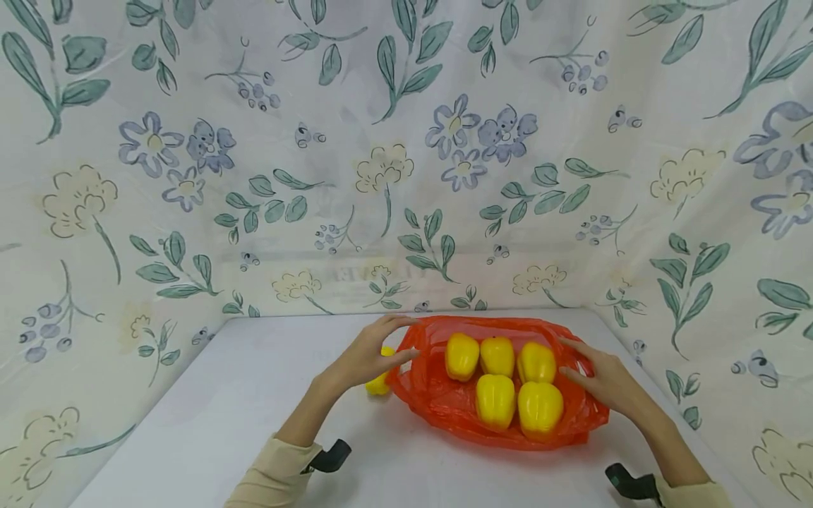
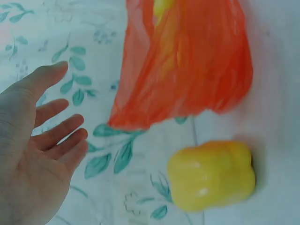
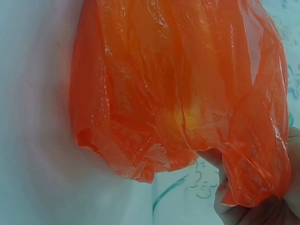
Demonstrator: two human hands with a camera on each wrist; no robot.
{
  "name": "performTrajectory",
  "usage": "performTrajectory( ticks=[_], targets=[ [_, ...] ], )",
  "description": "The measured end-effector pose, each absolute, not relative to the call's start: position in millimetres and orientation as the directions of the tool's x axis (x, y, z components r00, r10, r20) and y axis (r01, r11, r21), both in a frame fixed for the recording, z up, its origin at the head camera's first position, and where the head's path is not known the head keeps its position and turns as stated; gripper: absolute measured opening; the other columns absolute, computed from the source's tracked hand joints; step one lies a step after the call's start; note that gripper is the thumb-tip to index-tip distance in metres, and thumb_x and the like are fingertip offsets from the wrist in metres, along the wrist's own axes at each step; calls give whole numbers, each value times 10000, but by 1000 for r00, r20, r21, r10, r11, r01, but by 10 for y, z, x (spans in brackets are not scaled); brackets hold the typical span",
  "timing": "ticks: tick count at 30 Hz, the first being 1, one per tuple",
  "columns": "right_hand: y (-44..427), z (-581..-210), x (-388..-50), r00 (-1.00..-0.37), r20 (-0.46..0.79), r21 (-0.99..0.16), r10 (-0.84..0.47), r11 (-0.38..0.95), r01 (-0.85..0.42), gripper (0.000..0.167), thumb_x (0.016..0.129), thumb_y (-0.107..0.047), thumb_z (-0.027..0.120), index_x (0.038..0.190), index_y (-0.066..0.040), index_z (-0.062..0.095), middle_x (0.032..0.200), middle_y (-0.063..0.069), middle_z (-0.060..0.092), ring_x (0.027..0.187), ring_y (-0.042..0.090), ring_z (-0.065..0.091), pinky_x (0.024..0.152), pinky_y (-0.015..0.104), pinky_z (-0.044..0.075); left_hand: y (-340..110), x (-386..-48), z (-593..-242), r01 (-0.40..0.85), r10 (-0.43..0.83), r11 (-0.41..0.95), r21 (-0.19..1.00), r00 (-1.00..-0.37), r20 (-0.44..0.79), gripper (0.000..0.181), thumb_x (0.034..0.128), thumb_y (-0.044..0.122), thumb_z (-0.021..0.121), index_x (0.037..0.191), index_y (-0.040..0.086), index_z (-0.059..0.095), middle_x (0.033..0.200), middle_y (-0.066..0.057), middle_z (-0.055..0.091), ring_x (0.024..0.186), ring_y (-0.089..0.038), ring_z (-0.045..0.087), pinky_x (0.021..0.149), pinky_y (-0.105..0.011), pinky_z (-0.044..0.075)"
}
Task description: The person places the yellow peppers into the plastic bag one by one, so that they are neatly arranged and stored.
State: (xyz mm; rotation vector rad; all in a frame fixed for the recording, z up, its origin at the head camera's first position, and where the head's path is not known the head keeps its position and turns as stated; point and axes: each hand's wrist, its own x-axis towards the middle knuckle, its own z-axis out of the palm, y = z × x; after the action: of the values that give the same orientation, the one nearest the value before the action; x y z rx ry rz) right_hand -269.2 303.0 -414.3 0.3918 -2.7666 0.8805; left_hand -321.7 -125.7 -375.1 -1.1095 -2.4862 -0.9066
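A red plastic bag (image 1: 444, 406) lies spread on the table with several yellow bell peppers (image 1: 495, 401) inside it. My left hand (image 1: 367, 358) is held at the bag's left edge; in the left wrist view its fingers are spread and relaxed, apart from the bag (image 2: 197, 70). One more yellow bell pepper (image 2: 211, 176) sits outside the bag, partly hidden behind the left hand in the head view. At the bag's right rim, my right hand (image 1: 606, 381) holds the plastic between thumb and fingers; the right wrist view shows the film covering part of those fingers.
The white table (image 1: 209, 395) ends at its back edge against a flower-patterned curtain (image 1: 381, 212), which also hangs at both sides. Each wrist carries a black camera mount (image 1: 330, 457).
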Motion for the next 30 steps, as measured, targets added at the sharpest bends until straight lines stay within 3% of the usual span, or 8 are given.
performTrajectory(
  ticks=[8,19,23,30],
  targets=[
    [3049,-4144,-2712,-943,273,-523,-190,794,-311,615,923,-308,672,1444,-68,449,1378,323,512,1171,516,559,768,465,605,-1648,-3285,-3802,682,511,567,461,-731,453,550,849,300,767,1347,163,578,1397,-53,548,1308,-281,517,1028,-504,489],
    [3038,-4178,-2711,-955,241,-542,-174,792,-281,634,928,-325,661,1459,-69,428,1394,314,503,1171,508,564,748,434,612,-2029,-3445,-4100,483,461,634,603,-863,206,822,775,424,805,1478,250,416,1498,-81,440,1343,-362,445,1072,-571,428],
    [3034,-4182,-2709,-952,248,-536,-177,794,-287,635,924,-323,667,1455,-65,432,1386,316,508,1171,512,563,752,444,611,-2122,-3506,-4224,420,465,634,649,-878,114,866,758,404,824,1493,283,381,1540,-70,393,1395,-388,381,1099,-594,385],
    [3025,-4168,-2696,-955,243,-538,-170,796,-279,634,922,-329,670,1452,-71,439,1384,321,507,1165,510,565,743,435,612,-2162,-3582,-4409,421,562,553,719,-826,51,887,788,299,816,1523,222,326,1583,-110,330,1393,-443,367,1110,-647,329]
  ],
)
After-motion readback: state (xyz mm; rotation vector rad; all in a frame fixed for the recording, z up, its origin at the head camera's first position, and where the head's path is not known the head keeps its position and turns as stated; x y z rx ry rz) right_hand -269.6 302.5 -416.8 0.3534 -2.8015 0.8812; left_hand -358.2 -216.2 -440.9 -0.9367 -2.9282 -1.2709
